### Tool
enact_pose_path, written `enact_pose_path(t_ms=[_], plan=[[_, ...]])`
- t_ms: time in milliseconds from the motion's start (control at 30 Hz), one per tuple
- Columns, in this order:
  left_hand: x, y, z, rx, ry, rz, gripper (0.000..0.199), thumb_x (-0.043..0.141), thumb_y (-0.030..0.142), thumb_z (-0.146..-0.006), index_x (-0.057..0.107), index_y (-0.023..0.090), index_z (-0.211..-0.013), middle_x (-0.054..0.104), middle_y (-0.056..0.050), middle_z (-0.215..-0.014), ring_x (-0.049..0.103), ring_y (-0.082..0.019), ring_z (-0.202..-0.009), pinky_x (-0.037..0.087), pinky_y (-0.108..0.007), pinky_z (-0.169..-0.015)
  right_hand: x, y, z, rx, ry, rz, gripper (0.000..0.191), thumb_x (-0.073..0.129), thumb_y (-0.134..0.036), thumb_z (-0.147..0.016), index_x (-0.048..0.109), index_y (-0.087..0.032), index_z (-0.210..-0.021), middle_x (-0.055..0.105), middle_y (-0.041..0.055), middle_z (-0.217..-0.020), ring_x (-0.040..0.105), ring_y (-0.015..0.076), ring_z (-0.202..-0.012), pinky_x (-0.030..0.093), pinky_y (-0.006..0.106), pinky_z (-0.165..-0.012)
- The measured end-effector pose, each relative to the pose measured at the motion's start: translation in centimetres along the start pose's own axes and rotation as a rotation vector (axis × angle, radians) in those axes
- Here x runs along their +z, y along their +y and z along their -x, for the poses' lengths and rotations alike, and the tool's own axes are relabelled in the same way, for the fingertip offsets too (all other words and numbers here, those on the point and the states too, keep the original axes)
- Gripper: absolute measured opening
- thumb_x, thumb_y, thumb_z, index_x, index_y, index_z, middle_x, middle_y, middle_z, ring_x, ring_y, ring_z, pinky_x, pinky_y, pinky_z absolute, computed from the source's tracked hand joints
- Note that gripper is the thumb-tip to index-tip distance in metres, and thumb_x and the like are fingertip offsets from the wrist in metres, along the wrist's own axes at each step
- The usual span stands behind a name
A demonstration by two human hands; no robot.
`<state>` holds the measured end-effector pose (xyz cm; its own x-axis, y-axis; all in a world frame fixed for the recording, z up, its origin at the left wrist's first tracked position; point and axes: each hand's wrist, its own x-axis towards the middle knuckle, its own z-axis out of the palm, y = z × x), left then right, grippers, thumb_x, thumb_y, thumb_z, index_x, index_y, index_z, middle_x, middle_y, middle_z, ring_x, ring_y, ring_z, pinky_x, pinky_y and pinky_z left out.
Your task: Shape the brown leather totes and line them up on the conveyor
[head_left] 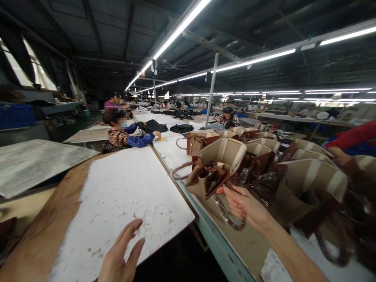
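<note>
My left hand point(121, 252) is held over the near end of a white-covered table, its fingers apart and nothing in it. My right hand point(242, 203) reaches to a brown and beige handbag point(219, 158) that stands open at the top on the table to the right. Its fingers are closed on the bag's lower front edge. A handle point(226, 213) wrapped in clear plastic hangs beside those fingers. Another similar handbag point(311, 184) stands just right of my forearm, its top open.
Several more handbags point(264, 145) crowd the right table. A co-worker in blue sleeves point(141, 139) leans at the left table, near black fabric pieces point(154, 126). A red-sleeved arm point(352, 137) reaches in at far right. A dark gap separates the tables near me.
</note>
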<state>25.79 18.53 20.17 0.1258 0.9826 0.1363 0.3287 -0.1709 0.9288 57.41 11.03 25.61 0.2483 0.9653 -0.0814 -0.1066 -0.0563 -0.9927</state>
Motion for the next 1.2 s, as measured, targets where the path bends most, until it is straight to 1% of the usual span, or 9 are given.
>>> enact_pose_path(t_ms=[100, 233, 367, 467, 633, 800, 967, 1067, 1200], plan=[[0.9, 3.8, -2.5, 0.274, 0.047, -0.085, 0.05, 0.062, 0.033, -0.063, 0.051, 0.025, -0.111, 0.045, -0.003, -0.126, 0.035, -0.027, -0.117, 0.022, -0.037, -0.104, 1.4, -1.3, 0.8, 0.065, -0.162, 0.052, 0.032, 0.053, -0.043, -0.076, 0.053, -0.014, -0.09, 0.022, -0.0109, -0.047, 0.011, 0.0018, -0.036, 0.007, 0.019, -0.034], [1.2, 6.4, -4.6, 0.295, 0.015, -0.273, 0.053, 0.061, 0.027, -0.064, 0.046, 0.021, -0.114, 0.049, -0.009, -0.12, 0.035, -0.029, -0.114, 0.023, -0.039, -0.099, 3.1, -2.0, 0.6, 0.143, -0.371, 0.233, 0.035, 0.052, -0.047, -0.076, 0.052, -0.014, -0.087, 0.02, -0.0108, -0.046, 0.011, 0.0024, -0.037, 0.008, 0.02, -0.036], [0.2, 4.9, -5.0, 0.173, -0.052, -0.617, 0.031, 0.052, 0.027, -0.071, 0.051, 0.021, -0.101, 0.06, -0.009, -0.092, 0.05, -0.027, -0.093, 0.035, -0.038, -0.082, 3.9, -0.6, -1.1, 0.144, -0.444, 0.415, 0.036, 0.053, -0.052, -0.073, 0.047, -0.016, -0.074, 0.019, -0.0103, -0.047, 0.012, 0.0026, -0.038, 0.007, 0.02, -0.035], [-0.2, 2.9, -4.7, 0.093, -0.164, -0.596, 0.027, 0.052, 0.027, -0.07, 0.052, 0.02, -0.096, 0.061, -0.007, -0.08, 0.055, -0.024, -0.078, 0.038, -0.031, -0.068, 4.1, 0.8, -2.4, 0.143, -0.438, 0.431, 0.037, 0.053, -0.052, -0.071, 0.042, -0.017, -0.065, 0.019, -0.0101, -0.046, 0.012, 0.0025, -0.037, 0.008, 0.019, -0.035], [0.3, 2.0, -5.0, 0.062, -0.194, -0.396, 0.026, 0.046, 0.017, -0.07, 0.054, 0.018, -0.095, 0.063, -0.005, -0.075, 0.056, -0.019, -0.072, 0.035, -0.025, -0.062, 4.7, 1.1, -4.1, 0.067, -0.358, 0.5, 0.032, 0.056, -0.048, -0.069, 0.052, -0.016, -0.065, 0.032, -0.007, -0.043, 0.024, 0.004, -0.036, 0.017, 0.019, -0.037], [0.1, 2.9, -5.8, 0.078, -0.196, -0.487, 0.017, 0.045, 0.019, -0.071, 0.056, 0.016, -0.084, 0.061, -0.006, -0.069, 0.054, -0.018, -0.067, 0.033, -0.025, -0.059, 4.9, 1.0, -4.8, -0.22, -0.142, 0.943, 0.025, 0.05, -0.039, -0.075, 0.061, -0.017, -0.074, 0.055, 0.0011, -0.059, 0.051, 0.0164, -0.058, 0.036, 0.025, -0.052], [-0.1, 2.9, -5.1, 0.062, -0.197, -0.6, 0.022, 0.048, 0.036, -0.074, 0.055, 0.019, -0.086, 0.061, -0.007, -0.069, 0.055, -0.021, -0.07, 0.034, -0.027, -0.063, 7.2, 4.2, -0.2, -0.648, 0.424, 1.457, 0.031, 0.044, -0.033, -0.081, 0.053, -0.017, -0.106, 0.058, 0.0119, -0.1, 0.053, 0.0269, -0.089, 0.039, 0.039, -0.076], [0.2, 3.2, -4.7, 0.052, -0.19, -0.683, 0.024, 0.042, 0.036, -0.078, 0.055, 0.017, -0.085, 0.061, -0.01, -0.073, 0.056, -0.024, -0.073, 0.035, -0.029, -0.063, 10.0, 7.8, 3.3, -0.859, 0.415, 1.391, 0.035, 0.047, -0.035, -0.081, 0.048, -0.018, -0.111, 0.058, 0.0114, -0.105, 0.055, 0.0235, -0.091, 0.041, 0.033, -0.079], [0.7, 4.0, -4.6, 0.055, -0.201, -0.721, 0.025, 0.039, 0.036, -0.079, 0.055, 0.016, -0.084, 0.06, -0.011, -0.071, 0.057, -0.026, -0.072, 0.036, -0.03, -0.062, 13.2, 12.0, 3.7, -0.484, 0.268, 1.334, 0.061, 0.048, -0.047, -0.077, 0.033, -0.011, -0.124, 0.06, 0.0169, -0.099, 0.06, 0.0274, -0.083, 0.046, 0.033, -0.063]])
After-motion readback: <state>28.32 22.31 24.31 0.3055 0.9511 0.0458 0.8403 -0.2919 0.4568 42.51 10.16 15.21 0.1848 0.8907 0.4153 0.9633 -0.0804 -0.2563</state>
